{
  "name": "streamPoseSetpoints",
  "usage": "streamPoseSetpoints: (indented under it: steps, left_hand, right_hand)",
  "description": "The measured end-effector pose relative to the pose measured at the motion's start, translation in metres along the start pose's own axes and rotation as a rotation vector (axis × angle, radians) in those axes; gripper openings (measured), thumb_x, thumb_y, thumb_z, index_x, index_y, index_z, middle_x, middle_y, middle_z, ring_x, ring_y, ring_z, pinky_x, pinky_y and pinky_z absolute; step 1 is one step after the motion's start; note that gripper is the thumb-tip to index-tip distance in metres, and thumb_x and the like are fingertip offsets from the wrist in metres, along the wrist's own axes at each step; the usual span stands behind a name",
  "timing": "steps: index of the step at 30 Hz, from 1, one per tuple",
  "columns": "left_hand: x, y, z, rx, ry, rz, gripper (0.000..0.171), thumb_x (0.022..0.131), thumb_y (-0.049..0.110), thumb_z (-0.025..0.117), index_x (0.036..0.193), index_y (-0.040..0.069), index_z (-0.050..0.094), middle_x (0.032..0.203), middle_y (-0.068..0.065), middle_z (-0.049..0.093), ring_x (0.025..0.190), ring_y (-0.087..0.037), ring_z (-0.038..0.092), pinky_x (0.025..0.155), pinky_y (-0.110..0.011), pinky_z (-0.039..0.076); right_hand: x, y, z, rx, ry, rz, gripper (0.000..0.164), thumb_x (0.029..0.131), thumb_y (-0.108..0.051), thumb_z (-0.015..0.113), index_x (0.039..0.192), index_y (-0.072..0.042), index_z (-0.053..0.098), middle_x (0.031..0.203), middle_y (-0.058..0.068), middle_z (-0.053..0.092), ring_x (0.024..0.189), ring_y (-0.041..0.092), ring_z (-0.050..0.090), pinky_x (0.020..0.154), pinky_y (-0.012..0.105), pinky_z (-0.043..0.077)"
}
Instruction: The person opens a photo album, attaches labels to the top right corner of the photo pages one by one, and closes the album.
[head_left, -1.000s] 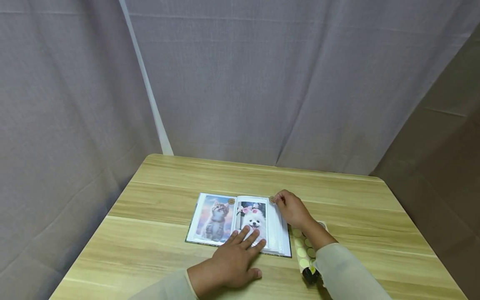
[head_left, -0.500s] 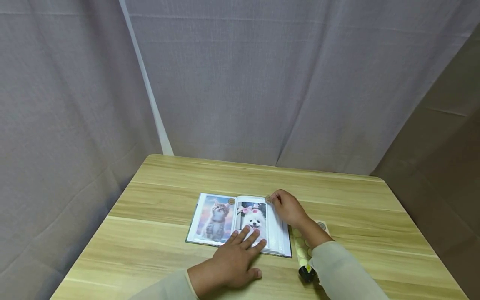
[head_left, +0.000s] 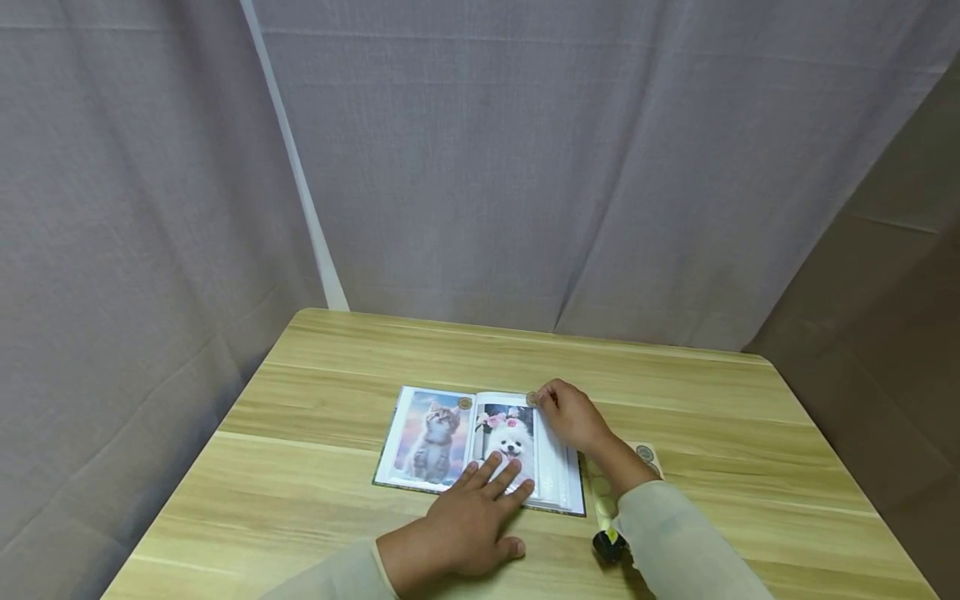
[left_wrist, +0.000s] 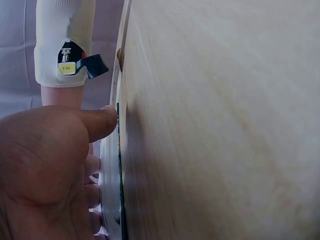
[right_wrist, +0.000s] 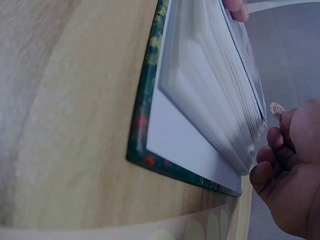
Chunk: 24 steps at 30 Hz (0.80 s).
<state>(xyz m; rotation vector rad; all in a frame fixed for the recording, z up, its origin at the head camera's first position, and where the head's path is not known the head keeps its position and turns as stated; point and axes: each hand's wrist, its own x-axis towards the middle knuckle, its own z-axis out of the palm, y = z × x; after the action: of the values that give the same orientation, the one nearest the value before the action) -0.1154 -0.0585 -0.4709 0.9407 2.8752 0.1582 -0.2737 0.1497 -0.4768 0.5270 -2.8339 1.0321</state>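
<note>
A photo album [head_left: 558, 471] lies spread on the table, with a kitten picture [head_left: 430, 446] on its left page and a white dog picture [head_left: 510, 437] on its right. My left hand [head_left: 471, 521] rests on the lower part of the right page with fingers straight and spread. At that page's top right corner, my right hand [head_left: 576, 418] pinches a round brown sticker [head_left: 532, 399] between thumb and fingertips. In the right wrist view the sticker [right_wrist: 276, 110] sticks out past the thumb, beside the page edges. A similar sticker [head_left: 465, 403] sits at the kitten picture's upper right corner.
A sheet of round stickers [head_left: 647, 454] lies right of the album, partly hidden under my right forearm. A black wrist device [head_left: 609, 547] is at the right sleeve. Grey curtains [head_left: 465, 167] hang behind the wooden table [head_left: 337, 367].
My right hand has moved slightly left with the sticker, from beyond the dog picture to the page's top right corner. The left hand has stayed in place.
</note>
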Motion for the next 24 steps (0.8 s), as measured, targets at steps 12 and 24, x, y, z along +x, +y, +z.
streamPoseSetpoints:
  steps: [12, 24]
  left_hand:
    - [-0.0001, -0.0005, 0.0019, 0.007, 0.015, 0.005, 0.077, 0.098, 0.062, 0.055, 0.163, 0.028, 0.030, 0.169, -0.003, 0.021, 0.155, -0.029, 0.013, 0.121, -0.047, 0.022]
    - [-0.0009, -0.0008, 0.0024, 0.021, 0.020, 0.005, 0.077, 0.098, 0.061, 0.056, 0.163, 0.027, 0.030, 0.169, -0.003, 0.021, 0.155, -0.029, 0.013, 0.121, -0.047, 0.022]
  right_hand:
    - [0.0016, 0.0030, 0.0054, -0.039, -0.007, -0.005, 0.017, 0.105, -0.017, 0.056, 0.100, -0.003, 0.066, 0.097, 0.009, 0.070, 0.091, 0.025, 0.064, 0.083, 0.047, 0.051]
    - [0.0056, 0.0009, 0.0102, -0.098, -0.012, 0.046, 0.016, 0.103, -0.019, 0.058, 0.094, -0.008, 0.064, 0.092, 0.006, 0.068, 0.086, 0.023, 0.062, 0.079, 0.046, 0.052]
